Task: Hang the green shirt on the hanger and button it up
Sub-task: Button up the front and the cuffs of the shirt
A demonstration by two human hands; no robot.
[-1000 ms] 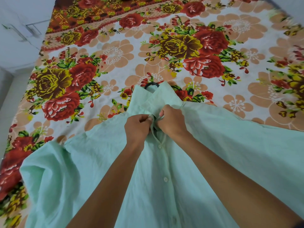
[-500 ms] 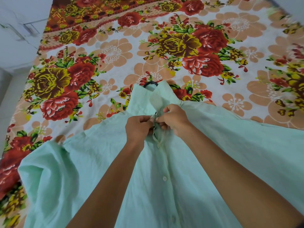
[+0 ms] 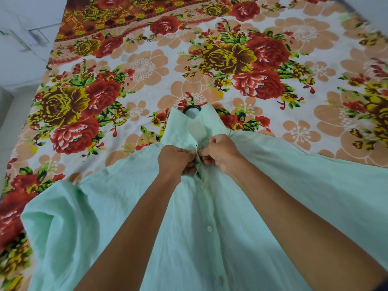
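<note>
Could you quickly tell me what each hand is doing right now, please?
Left hand: fingers curled, pinching the front edge of the pale green cotton shirt.
Right hand: fingers curled, pinching the shirt's opposite front edge.

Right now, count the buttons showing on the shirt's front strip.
3 small pale round buttons on the light green cotton shirt: one just below the hands, one mid-strip, one near the bottom edge. The hands may hide more.

Open floral bed beyond the green shirt collar and to both sides: unobstructed passage. At the collar, hanger hook protruding. Below the collar, placket blocked by left hand and right hand, forearms crossing the shirt front.
</note>
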